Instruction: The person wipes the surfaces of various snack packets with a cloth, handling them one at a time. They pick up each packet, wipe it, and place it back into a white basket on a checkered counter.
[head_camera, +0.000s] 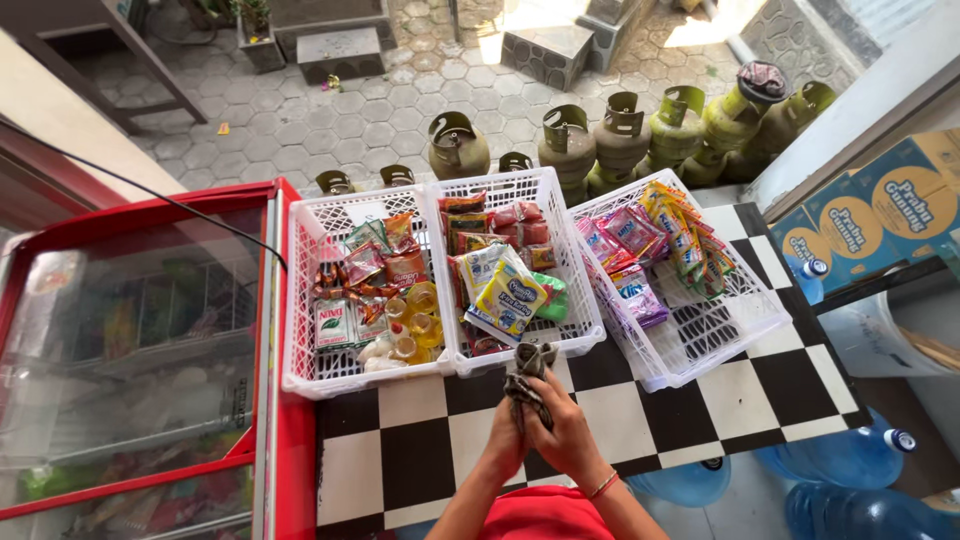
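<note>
We have both hands together over the checkered table (420, 455), just in front of the middle basket (577, 335). Left hand (507, 445) and right hand (568, 437) both clasp a dark crumpled cloth (528, 375), fingers closed around it; its top end sticks up touching the basket's front rim. Left basket (300, 300) holds sachets and small yellow bottles, right basket (700, 345) holds colourful packets. Red freezer (285, 440) sits on our left, green gas cylinders (620, 135) stand beyond the baskets.

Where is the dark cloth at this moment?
The dark cloth sits bottom centre of the head view, held between both hands over the checkered table, just before the middle white basket.
</note>
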